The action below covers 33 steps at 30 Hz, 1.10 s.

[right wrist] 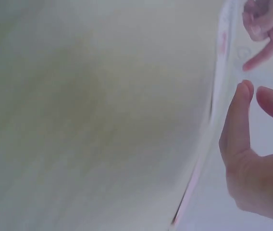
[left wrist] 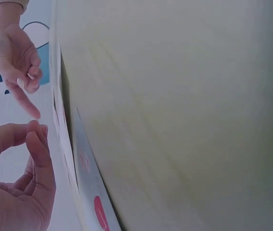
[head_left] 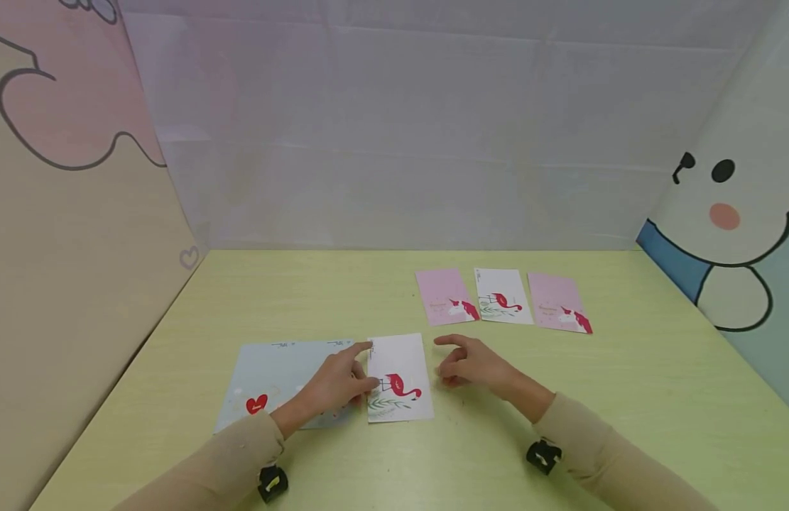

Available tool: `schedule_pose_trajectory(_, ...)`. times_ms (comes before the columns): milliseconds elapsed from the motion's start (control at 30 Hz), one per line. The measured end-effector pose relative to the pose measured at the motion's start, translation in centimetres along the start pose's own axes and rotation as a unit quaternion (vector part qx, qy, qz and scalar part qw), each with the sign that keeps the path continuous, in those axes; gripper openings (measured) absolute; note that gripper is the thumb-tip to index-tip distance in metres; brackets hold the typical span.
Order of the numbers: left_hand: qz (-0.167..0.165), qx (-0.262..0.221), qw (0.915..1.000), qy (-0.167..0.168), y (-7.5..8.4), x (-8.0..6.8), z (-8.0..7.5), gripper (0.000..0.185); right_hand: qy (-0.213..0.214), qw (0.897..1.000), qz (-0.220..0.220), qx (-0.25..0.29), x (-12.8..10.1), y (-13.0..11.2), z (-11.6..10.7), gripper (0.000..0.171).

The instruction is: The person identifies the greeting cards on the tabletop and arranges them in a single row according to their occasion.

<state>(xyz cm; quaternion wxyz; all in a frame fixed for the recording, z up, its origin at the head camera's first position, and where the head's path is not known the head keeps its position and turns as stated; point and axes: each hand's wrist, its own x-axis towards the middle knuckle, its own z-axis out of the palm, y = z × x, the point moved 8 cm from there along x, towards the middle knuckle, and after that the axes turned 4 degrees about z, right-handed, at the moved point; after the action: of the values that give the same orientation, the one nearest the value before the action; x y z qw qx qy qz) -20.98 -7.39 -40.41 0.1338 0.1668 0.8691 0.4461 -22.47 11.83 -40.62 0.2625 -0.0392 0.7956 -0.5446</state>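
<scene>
Head view: the left hand lies with its forefinger stretched out along the upper left edge of the white flamingo card, the fingertip at the card's far left corner and the thumb tip on the card's left edge lower down, near the printed bird. The fingers are loosely spread and nothing is lifted; whether thumb and forefinger truly nip the edge or only rest on it cannot be told. The card lies flat just right of these fingers, its long axis running away from the person, its left edge overlapping the right edge of the blue sheet, which lies under the left palm and bears a red heart near its close left corner.

The right hand is just right of the card, apart from it, forefinger pointing left toward the card's right edge, the other fingers loosely curled and holding nothing. So the card sits between the two hands, the left one touching it, the right one near.

Farther out, beyond the right fingers, three more cards lie in a row on the green table: a pink card, a white card, and a second pink card, all with long axes pointing away.

The wrist views are blurred; they show only fingertips near paper edges.
</scene>
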Motion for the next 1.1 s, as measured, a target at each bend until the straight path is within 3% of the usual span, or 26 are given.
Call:
schedule_pose_trajectory(233, 0.069, -0.051, 0.995, 0.051, 2.7, 1.7, -0.5, 0.056, 0.017, 0.995, -0.044, 0.089, -0.5, -1.0, -3.5, 0.05)
schedule_pose_trajectory(367, 0.081, -0.079, 0.9909, 0.073, 3.7, 2.8, -0.4, 0.05, 0.034, 0.991, -0.058, 0.118, -0.9, -1.2, -5.1, 0.05)
schedule_pose_trajectory(567, 0.066, -0.137, 0.985, 0.081, 4.9, 4.9, 0.6, 0.044, 0.061, 0.985, -0.062, 0.149, -1.2, -1.0, -7.8, 0.05)
schedule_pose_trajectory(733, 0.042, -0.205, 0.9756, 0.066, 5.9, 6.8, 2.5, 0.042, 0.083, 0.981, -0.063, 0.162, -1.2, -0.3, -10.0, 0.052)
schedule_pose_trajectory(1100, 0.003, -0.231, 0.9719, 0.047, 7.4, 10.0, 6.4, 0.045, 0.112, 0.962, -0.063, 0.24, -1.6, 1.9, -14.4, 0.046)
